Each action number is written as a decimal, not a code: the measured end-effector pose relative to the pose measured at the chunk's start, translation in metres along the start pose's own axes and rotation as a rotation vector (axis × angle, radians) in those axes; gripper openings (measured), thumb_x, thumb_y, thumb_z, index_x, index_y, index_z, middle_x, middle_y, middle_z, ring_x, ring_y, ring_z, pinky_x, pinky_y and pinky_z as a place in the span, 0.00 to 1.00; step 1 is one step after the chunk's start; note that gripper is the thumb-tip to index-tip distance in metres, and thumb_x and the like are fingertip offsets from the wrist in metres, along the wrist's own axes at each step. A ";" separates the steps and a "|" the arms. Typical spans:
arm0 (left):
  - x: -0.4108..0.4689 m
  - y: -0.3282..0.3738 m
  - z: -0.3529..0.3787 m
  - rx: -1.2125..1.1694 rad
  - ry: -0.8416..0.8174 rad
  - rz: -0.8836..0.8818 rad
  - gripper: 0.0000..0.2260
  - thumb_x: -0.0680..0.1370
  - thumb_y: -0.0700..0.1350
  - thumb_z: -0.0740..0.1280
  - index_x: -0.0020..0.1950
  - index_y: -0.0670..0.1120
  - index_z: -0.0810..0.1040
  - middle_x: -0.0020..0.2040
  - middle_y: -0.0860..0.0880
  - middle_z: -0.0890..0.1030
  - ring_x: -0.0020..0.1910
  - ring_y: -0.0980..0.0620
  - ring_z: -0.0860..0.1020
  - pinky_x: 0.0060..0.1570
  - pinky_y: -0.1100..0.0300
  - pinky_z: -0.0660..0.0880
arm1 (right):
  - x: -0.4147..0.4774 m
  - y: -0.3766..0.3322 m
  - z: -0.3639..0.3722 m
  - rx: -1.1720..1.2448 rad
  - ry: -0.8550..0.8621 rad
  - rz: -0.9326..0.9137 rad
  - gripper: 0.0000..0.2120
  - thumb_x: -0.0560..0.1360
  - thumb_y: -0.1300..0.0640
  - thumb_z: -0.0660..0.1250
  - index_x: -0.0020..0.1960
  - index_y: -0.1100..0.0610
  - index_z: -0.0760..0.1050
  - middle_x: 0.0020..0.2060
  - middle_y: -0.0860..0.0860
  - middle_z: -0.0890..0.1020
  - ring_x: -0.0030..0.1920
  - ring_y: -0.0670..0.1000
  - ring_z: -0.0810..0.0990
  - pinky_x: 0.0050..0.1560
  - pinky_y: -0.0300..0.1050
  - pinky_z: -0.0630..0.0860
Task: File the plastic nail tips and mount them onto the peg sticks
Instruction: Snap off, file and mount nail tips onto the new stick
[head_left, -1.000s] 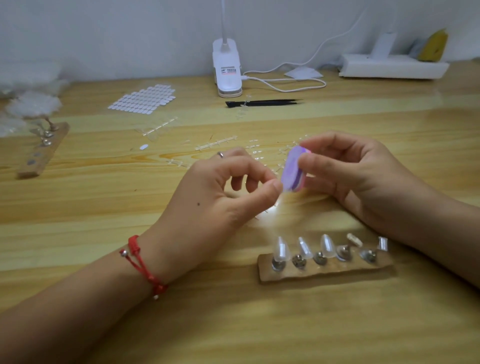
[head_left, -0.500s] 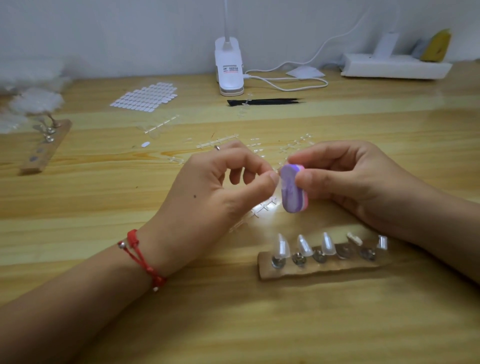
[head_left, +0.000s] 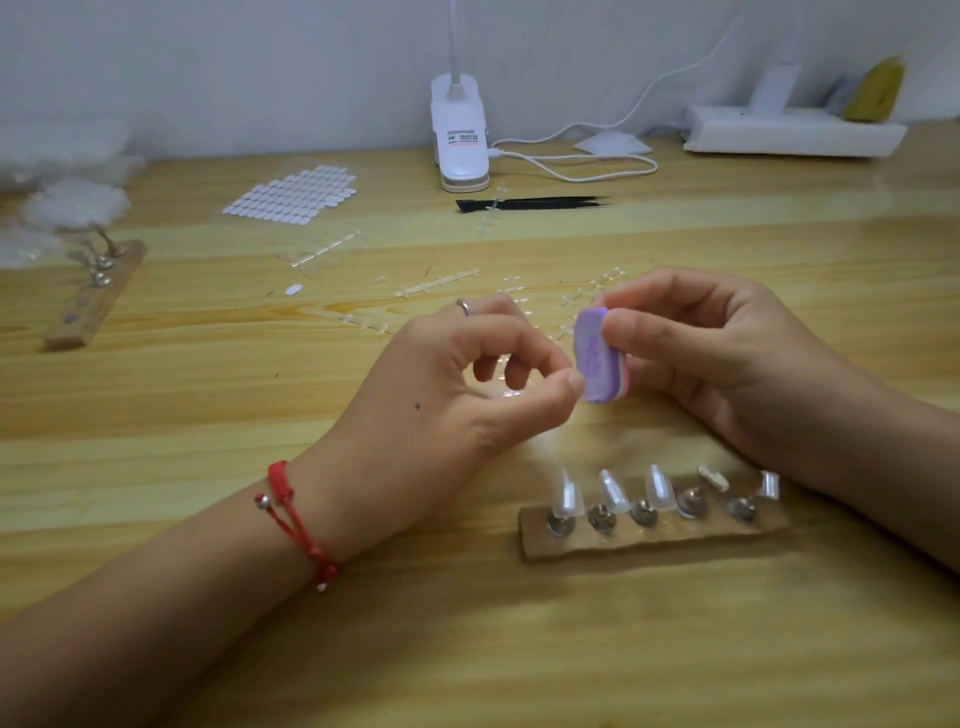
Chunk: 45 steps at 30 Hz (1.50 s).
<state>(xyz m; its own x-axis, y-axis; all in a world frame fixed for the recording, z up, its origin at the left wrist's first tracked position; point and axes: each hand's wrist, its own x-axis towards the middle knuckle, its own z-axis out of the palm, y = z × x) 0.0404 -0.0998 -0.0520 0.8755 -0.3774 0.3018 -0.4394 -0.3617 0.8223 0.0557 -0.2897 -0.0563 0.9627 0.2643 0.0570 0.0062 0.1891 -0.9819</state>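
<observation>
The purple-and-pink oval filing block (head_left: 595, 361) sits higher than it did half a second ago, yet lower and more upright than a second ago. The right hand (head_left: 727, 358) is therefore stroking it up and down, and filing is mid-course, not done. That hand pinches the block by its edges, with the thumb in front and the fingers curled behind.

The left hand (head_left: 457, 384) presses its thumb and forefinger tips together against the block's purple face, its other fingers loosely curled. The clear plastic nail tip is probably pinched there, though it is too small and hidden to make out.

Just in front of the hands, the brown strip of metal pegs (head_left: 649, 538) holds three tall clear mounted tips (head_left: 613, 493) on its left pegs, so mounting is partly done.

The white clip-on lamp base (head_left: 460, 140) bears a label in dark and red print, too blurred to read. A faint mark on the block's face is equally illegible.
</observation>
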 end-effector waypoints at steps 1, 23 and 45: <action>0.000 0.000 0.000 -0.011 0.006 0.003 0.04 0.70 0.47 0.70 0.35 0.52 0.80 0.36 0.46 0.75 0.34 0.60 0.67 0.37 0.72 0.64 | 0.001 0.000 0.001 0.023 0.012 -0.005 0.09 0.56 0.54 0.76 0.35 0.54 0.84 0.34 0.50 0.84 0.34 0.47 0.82 0.37 0.38 0.79; 0.001 0.009 -0.004 -0.250 0.134 -0.146 0.12 0.68 0.55 0.69 0.45 0.49 0.85 0.46 0.41 0.82 0.47 0.41 0.77 0.41 0.61 0.71 | -0.001 0.003 -0.004 -0.255 -0.155 -0.064 0.10 0.63 0.48 0.78 0.43 0.48 0.84 0.33 0.51 0.72 0.26 0.44 0.65 0.25 0.33 0.64; -0.003 0.022 -0.008 0.192 0.140 0.122 0.10 0.67 0.53 0.75 0.46 0.55 0.82 0.41 0.54 0.77 0.41 0.56 0.72 0.41 0.71 0.63 | 0.004 -0.005 -0.006 0.025 -0.087 0.083 0.10 0.70 0.46 0.70 0.38 0.51 0.83 0.30 0.47 0.69 0.25 0.43 0.62 0.22 0.34 0.62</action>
<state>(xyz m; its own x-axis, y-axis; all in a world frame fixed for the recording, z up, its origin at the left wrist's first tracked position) 0.0295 -0.0997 -0.0304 0.8270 -0.3115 0.4680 -0.5620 -0.4804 0.6733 0.0607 -0.2949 -0.0524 0.9325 0.3610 -0.0074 -0.0799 0.1863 -0.9792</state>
